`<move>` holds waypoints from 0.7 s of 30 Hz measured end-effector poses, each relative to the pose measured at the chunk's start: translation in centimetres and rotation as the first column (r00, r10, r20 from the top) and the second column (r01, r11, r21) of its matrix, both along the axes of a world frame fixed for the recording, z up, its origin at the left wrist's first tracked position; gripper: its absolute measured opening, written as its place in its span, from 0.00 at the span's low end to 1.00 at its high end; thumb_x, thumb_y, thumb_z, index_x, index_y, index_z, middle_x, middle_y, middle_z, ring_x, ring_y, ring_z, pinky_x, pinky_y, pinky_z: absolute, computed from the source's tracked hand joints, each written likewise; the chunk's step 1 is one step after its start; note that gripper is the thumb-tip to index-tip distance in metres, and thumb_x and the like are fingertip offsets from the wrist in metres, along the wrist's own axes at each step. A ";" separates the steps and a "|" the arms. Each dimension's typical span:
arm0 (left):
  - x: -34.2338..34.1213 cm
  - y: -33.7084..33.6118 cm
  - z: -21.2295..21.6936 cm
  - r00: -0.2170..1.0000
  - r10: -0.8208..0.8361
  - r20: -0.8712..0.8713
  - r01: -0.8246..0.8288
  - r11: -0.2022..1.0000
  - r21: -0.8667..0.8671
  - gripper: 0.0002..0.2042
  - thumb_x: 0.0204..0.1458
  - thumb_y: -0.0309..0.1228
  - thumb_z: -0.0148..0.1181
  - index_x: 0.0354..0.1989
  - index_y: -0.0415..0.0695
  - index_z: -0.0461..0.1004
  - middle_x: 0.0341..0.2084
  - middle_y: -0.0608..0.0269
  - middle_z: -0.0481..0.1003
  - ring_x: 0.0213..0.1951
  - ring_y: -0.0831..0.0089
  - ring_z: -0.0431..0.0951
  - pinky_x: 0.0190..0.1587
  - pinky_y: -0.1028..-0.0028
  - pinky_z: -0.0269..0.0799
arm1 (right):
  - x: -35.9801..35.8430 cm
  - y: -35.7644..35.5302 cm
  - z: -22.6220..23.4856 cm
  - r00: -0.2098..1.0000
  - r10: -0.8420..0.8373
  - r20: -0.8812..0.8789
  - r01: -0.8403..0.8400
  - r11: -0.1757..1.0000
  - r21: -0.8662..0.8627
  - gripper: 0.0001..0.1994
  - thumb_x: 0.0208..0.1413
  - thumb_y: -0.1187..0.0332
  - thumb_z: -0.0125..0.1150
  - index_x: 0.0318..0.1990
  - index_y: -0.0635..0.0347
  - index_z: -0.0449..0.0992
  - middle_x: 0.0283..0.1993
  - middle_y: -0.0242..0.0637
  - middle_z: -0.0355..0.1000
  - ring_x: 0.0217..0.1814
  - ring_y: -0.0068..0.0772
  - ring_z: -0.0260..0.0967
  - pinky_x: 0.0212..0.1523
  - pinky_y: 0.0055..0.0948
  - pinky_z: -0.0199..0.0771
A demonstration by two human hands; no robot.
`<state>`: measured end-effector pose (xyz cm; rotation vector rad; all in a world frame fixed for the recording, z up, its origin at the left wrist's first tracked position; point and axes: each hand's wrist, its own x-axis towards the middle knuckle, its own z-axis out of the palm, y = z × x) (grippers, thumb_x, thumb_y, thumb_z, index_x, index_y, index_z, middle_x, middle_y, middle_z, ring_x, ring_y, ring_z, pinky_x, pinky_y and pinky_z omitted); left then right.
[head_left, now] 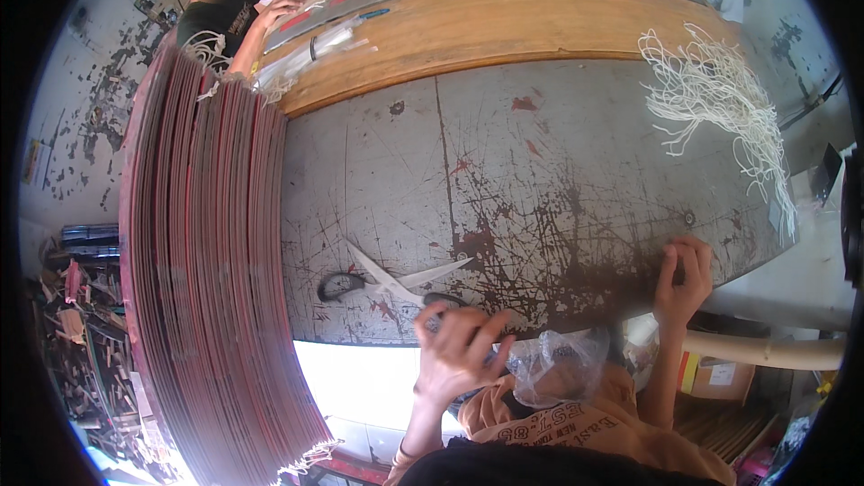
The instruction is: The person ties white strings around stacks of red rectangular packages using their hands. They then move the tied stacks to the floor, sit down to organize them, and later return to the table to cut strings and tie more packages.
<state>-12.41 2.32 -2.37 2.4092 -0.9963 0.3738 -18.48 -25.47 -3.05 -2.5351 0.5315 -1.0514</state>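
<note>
My left hand [457, 349] is over the front edge of the grey table [378, 171], fingers apart and loosely bent. Beside its fingertips is a crumpled clear plastic bag [556, 367], in front of my body; I cannot tell whether they touch. A pair of scissors [392, 284] with black handles lies on the table, blades spread. One of its handles is right by my left fingers. To the right, my right hand [686, 281] rests at the table's near edge, fingers half curled and thumb apart, with nothing visible in it.
A tall stack of reddish-brown boards [211, 261] with white cords stands along the left. A bundle of white strings [711, 99] lies at the table's far right. Behind is a wooden table [504, 18], where another person [225, 27] works. Scraps [81, 351] pile up at lower left.
</note>
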 end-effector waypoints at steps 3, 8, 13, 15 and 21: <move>0.1 3.3 0.0 0.963 0.254 0.089 -0.264 0.957 0.121 0.31 0.32 0.45 0.67 0.50 0.56 0.67 0.48 0.52 0.60 0.52 0.57 0.61 0.59 0.42 0.35 | 0.1 0.0 0.0 1.000 0.004 0.018 -0.004 1.000 -0.006 0.01 0.47 0.79 0.54 0.28 0.65 0.69 0.33 0.41 0.68 0.33 0.40 0.65 0.35 0.30 0.64; 1.8 7.2 0.8 0.759 0.649 0.052 -0.594 0.658 0.464 0.44 0.34 0.69 0.49 0.61 0.56 0.54 0.61 0.46 0.43 0.63 0.41 0.37 0.57 0.34 0.28 | 0.1 0.0 0.1 1.000 -0.002 0.013 0.002 1.000 -0.025 0.01 0.46 0.79 0.54 0.27 0.66 0.68 0.32 0.41 0.68 0.33 0.41 0.64 0.34 0.31 0.64; 1.6 5.1 0.9 0.775 0.625 -0.095 -0.514 0.711 0.481 0.51 0.29 0.77 0.40 0.62 0.56 0.51 0.63 0.44 0.36 0.64 0.42 0.32 0.57 0.34 0.31 | 0.4 0.1 0.3 1.000 0.015 0.016 -0.015 0.999 -0.033 0.01 0.45 0.79 0.54 0.27 0.66 0.68 0.32 0.41 0.68 0.34 0.41 0.64 0.34 0.31 0.64; 1.5 3.6 0.9 0.769 0.638 -0.045 -0.522 0.666 0.532 0.52 0.28 0.76 0.44 0.62 0.57 0.51 0.63 0.43 0.36 0.64 0.43 0.33 0.57 0.35 0.33 | 0.4 0.1 0.3 1.000 0.009 0.007 -0.009 0.999 -0.031 0.01 0.45 0.79 0.53 0.27 0.66 0.68 0.32 0.41 0.68 0.34 0.40 0.64 0.35 0.30 0.64; 1.6 4.0 1.7 0.670 0.732 -0.122 -0.584 0.622 0.522 0.45 0.31 0.57 0.58 0.62 0.57 0.52 0.62 0.43 0.42 0.65 0.46 0.34 0.58 0.36 0.33 | 0.1 -0.1 0.1 1.000 0.001 0.012 0.000 1.000 -0.017 0.01 0.45 0.80 0.53 0.27 0.66 0.69 0.32 0.42 0.68 0.33 0.40 0.65 0.35 0.30 0.65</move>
